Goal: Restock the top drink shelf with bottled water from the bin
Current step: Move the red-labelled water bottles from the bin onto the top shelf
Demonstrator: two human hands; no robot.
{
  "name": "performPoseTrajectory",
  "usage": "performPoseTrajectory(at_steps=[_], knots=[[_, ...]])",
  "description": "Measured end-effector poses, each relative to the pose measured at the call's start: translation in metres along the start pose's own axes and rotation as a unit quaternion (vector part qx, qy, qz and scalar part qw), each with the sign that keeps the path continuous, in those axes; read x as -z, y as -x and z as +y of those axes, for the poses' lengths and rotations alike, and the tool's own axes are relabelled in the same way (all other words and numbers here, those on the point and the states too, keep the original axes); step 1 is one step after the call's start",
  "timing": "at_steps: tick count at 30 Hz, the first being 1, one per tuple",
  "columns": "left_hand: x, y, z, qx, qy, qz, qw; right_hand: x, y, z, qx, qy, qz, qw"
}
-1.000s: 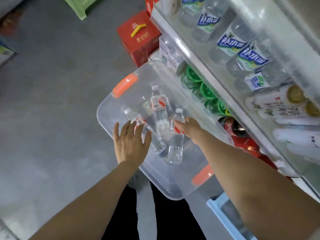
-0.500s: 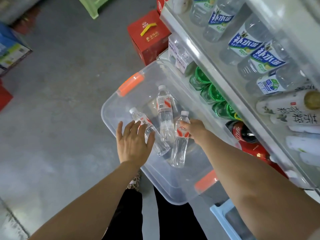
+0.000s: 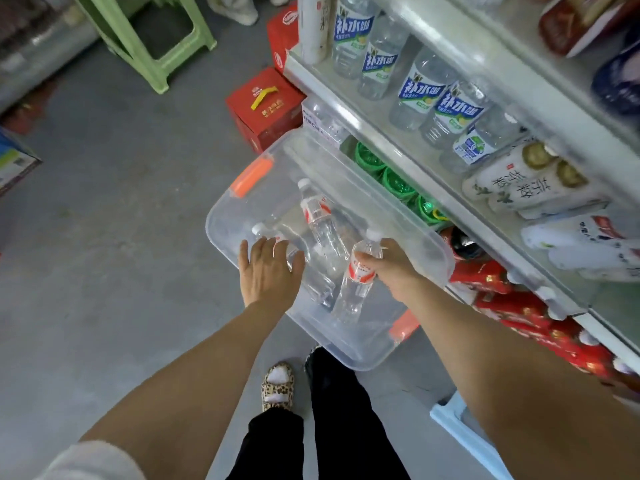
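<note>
- The right grip [image 3: 391,261] is closed round the upper part of a clear plastic water bottle with a red and white label [image 3: 356,282]; the fingers curl round it just below the white cap.
- This bottle is tilted, cap up and base down, inside the transparent plastic bin with orange handles [image 3: 221,233].
- The right forearm reaches in from the lower right, over the bin's rim.
- The left grip [image 3: 268,271] is open, palm down, fingers straight and a little spread, above a second lying water bottle [image 3: 317,278]; I cannot tell if it touches.
- A third lying water bottle [image 3: 320,223] is beside it in the bin.
- The bin stands on the grey floor [image 3: 104,237], against the white shelf unit [image 3: 349,109], which carries blue-labelled drink bottles [image 3: 415,95].
</note>
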State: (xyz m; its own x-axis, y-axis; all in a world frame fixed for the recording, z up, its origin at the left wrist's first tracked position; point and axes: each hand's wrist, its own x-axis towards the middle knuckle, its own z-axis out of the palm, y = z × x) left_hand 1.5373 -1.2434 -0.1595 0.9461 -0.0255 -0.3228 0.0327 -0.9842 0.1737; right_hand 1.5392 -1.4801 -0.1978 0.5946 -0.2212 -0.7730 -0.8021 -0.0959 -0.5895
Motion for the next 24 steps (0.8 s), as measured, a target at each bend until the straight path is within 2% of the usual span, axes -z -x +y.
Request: performPoseTrajectory(at_steps=[5, 13, 20, 24], knots=[[0.03, 0.022, -0.004, -0.042, 0.098, -0.025, 0.994, -0.001, 0.054, -0.008, 0.075, -0.023, 0.077, 0.994], [0.13, 0.065, 0.033, -0.123, 0.192, -0.042, 0.973, 0.054, 0.178, -0.081, 0.18, -0.089, 0.144, 0.969], [0.235, 0.105, 0.118, -0.292, 0.294, -0.009, 0.91, 0.131, 0.311, -0.151, 0.292, -0.089, 0.249, 0.919], [0.293, 0.136, 0.169, -0.378, 0.324, 0.011, 0.867, 0.177, 0.39, -0.187, 0.345, -0.098, 0.325, 0.875]])
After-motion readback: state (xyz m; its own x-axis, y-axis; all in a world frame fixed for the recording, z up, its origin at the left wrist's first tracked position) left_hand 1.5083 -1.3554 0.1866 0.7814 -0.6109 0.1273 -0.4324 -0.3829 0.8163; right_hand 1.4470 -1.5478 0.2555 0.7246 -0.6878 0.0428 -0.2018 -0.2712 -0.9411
